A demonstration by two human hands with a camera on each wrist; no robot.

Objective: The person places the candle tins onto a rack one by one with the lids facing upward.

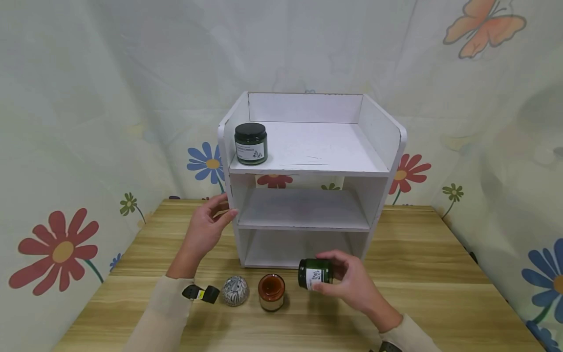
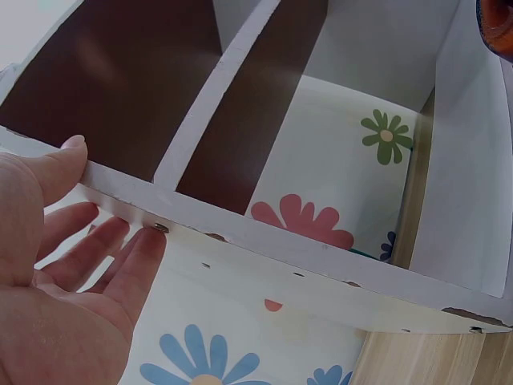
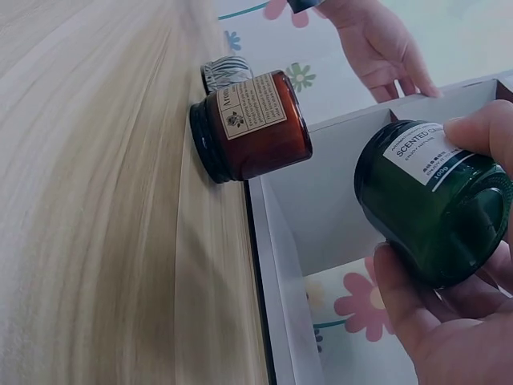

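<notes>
My right hand (image 1: pixel 349 282) grips a green scented candle jar (image 1: pixel 315 274) above the table, in front of the shelf's lower right. The jar lies sideways, black lid to the left. My left hand (image 1: pixel 206 226) holds the left side panel of the white shelf (image 1: pixel 303 228); in the left wrist view, thumb (image 2: pixel 66 167) on the front edge, fingertips against the outer face. An amber candle jar (image 3: pixel 256 124) stands upside down on its dark lid between my arms. Left of it sits a round black-and-white patterned object (image 1: pixel 235 291).
Another green candle jar (image 1: pixel 250 144) with a black lid stands upright at the left of the shelf's top level. The shelf stands on a wood-grain table (image 1: pixel 422 274). A flower-printed cloth (image 1: pixel 167 73) hangs behind and at both sides.
</notes>
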